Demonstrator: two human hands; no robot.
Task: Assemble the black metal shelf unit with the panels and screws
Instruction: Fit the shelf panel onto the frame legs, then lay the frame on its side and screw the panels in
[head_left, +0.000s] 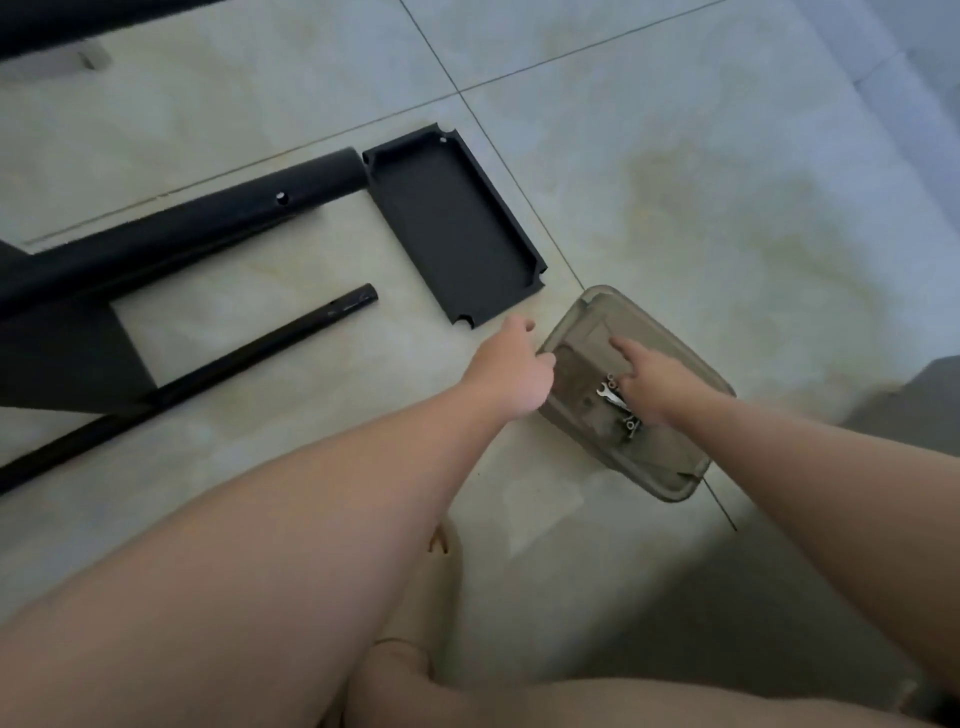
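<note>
A black metal shelf panel (453, 223) lies upside down on the floor tiles. Left of it lie a thick black tube (197, 228) joined to a flat black panel (57, 358), and a thin black rod (208, 371). A grey-brown plastic tray (670, 462) holds a small silver wrench (609, 396) and several screws (631, 426). My left hand (511, 371) grips the tray's left rim, just below the shelf panel's near corner. My right hand (649, 376) reaches into the tray with its forefinger stretched out and the other fingers curled over the wrench and screws.
Pale marbled floor tiles (727, 182) with dark grout lines spread all around. A black frame part (62, 23) crosses the top left corner. My bare knees and a foot in a beige sandal (441, 566) fill the bottom of the view. A grey object (930, 400) sits at the right edge.
</note>
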